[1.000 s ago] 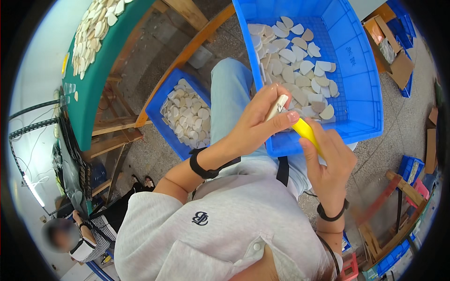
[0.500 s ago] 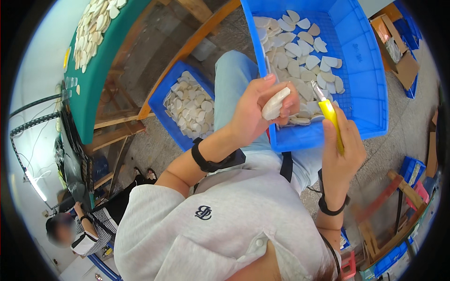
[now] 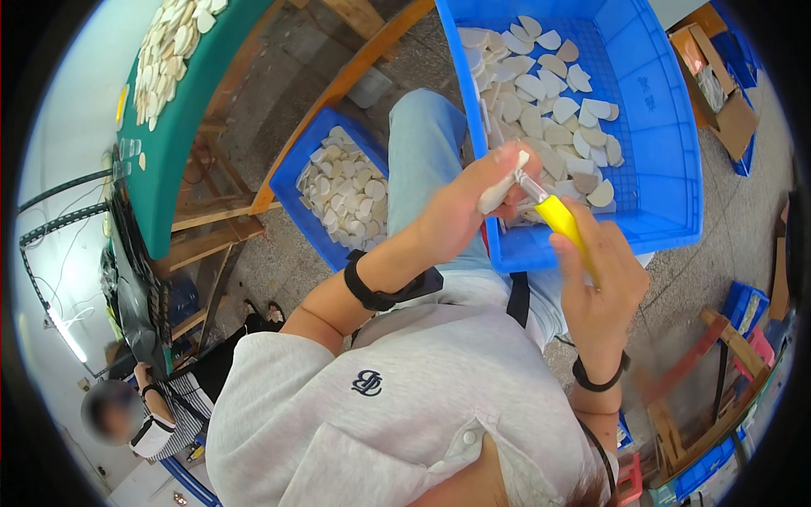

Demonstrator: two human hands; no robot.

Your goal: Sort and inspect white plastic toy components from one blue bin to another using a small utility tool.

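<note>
1. Pale piece (image 3: 500, 191) sat pinched in the left hand (image 3: 460, 211), above the near rim of the big blue crate (image 3: 667, 127).
2. Yellow-handled knife (image 3: 562, 221), gripped by the right hand (image 3: 601, 283), had closed in since a moment before; its blade now touched the piece, so trimming seemed underway.

Workshop interior seen from above. A speckled grey concrete floor (image 3: 279, 110) fills the centre. At ten o'clock, a green-topped table (image 3: 169, 160) on a wooden frame (image 3: 203, 241); a slanting wooden beam (image 3: 338, 93) crosses toward twelve o'clock. At nine o'clock, a pale wall (image 3: 59, 169) carries black cables (image 3: 59, 190); a strip light (image 3: 63, 334) glows at eight o'clock. Cardboard boxes (image 3: 718, 93) lie at two o'clock, and wooden stands (image 3: 718, 372) at four o'clock.
</note>
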